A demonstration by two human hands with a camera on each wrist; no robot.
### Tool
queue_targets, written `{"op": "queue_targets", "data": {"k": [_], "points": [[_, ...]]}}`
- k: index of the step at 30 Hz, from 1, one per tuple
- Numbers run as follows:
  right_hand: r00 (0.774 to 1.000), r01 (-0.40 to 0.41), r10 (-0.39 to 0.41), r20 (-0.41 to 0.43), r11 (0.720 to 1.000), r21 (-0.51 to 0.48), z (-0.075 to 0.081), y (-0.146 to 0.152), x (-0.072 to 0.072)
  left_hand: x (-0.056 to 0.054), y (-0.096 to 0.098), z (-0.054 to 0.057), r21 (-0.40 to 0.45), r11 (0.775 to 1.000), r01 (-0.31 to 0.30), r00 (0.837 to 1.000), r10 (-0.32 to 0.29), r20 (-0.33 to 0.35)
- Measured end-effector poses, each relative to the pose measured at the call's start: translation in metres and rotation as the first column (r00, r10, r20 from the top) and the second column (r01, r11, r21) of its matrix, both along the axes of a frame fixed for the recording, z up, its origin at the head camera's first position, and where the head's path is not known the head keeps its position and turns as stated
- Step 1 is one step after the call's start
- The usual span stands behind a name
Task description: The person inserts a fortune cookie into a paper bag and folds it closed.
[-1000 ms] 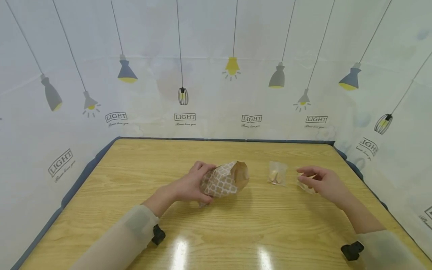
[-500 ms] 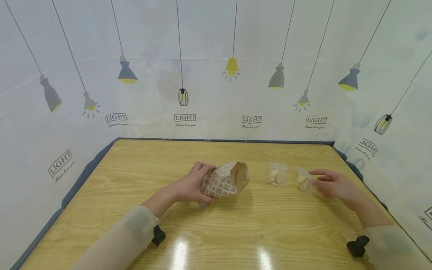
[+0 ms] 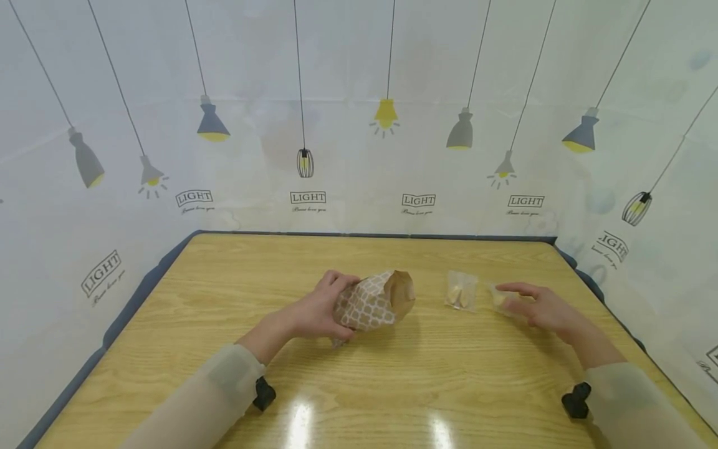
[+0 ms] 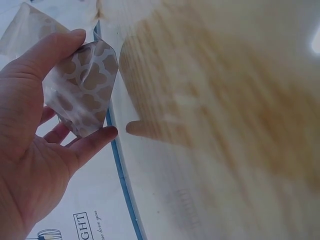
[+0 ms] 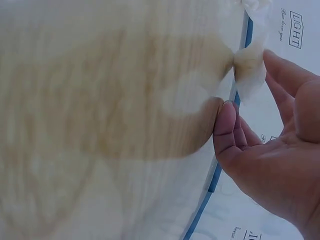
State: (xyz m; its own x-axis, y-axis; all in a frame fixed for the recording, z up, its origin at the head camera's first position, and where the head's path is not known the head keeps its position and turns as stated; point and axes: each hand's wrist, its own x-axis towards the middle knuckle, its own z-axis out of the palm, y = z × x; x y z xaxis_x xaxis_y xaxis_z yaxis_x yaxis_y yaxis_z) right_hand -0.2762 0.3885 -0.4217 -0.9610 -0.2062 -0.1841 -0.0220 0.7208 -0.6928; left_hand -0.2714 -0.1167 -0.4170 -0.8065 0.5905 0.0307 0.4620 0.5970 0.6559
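Observation:
In the head view my left hand grips a brown paper bag with a white lattice print. The bag lies tilted, its mouth facing right; the left wrist view shows the thumb and fingers round its bottom end. On the right, my right hand reaches over a small clear packet with something pale yellow inside, covering part of it. The right wrist view has the thumb tip against this packet, other fingers bent near the table. A similar packet lies between the bag and the right hand.
A wood-grain table reaches back to a white wall sheet printed with hanging lamps. A dark blue strip runs along the table's back edge. Each forearm carries a small black wrist camera.
My right hand drew back to the right off the outer packet, then came back left over it. The left hand and the paper bag have stayed in place.

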Motion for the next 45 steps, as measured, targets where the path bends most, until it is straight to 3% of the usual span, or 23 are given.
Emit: {"op": "queue_targets", "data": {"k": [4, 11, 20, 28, 39, 45], "points": [[1.000, -0.009, 0.009, 0.006, 1.000, 0.029, -0.001, -0.008, 0.000, 0.000, 0.001, 0.000, 0.000, 1.000, -0.004, 1.000, 0.004, 0.002], [0.996, -0.030, 0.034, 0.086, 0.998, -0.054, 0.003, -0.017, 0.006, 0.000, 0.001, 0.000, -0.001, 1.000, 0.004, 1.000, -0.004, 0.000], [0.998, -0.031, 0.038, -0.058, 0.994, 0.105, 0.007, -0.013, 0.013, 0.001, 0.003, 0.001, -0.007, 1.000, 0.003, 1.000, -0.003, -0.015], [0.997, 0.032, -0.036, -0.064, 0.998, -0.061, 0.012, -0.015, 0.024, 0.002, 0.003, 0.002, 0.006, 1.000, 0.001, 1.000, -0.001, 0.000], [0.992, -0.063, 0.041, -0.119, 0.980, -0.188, 0.031, -0.056, 0.038, 0.002, 0.003, 0.004, 0.007, 1.000, 0.000, 1.000, 0.000, -0.004], [0.978, -0.176, 0.139, -0.159, 0.951, -0.253, 0.038, -0.082, 0.046, 0.004, 0.002, 0.006, 0.015, 1.000, -0.005, 1.000, 0.005, 0.010]]}}
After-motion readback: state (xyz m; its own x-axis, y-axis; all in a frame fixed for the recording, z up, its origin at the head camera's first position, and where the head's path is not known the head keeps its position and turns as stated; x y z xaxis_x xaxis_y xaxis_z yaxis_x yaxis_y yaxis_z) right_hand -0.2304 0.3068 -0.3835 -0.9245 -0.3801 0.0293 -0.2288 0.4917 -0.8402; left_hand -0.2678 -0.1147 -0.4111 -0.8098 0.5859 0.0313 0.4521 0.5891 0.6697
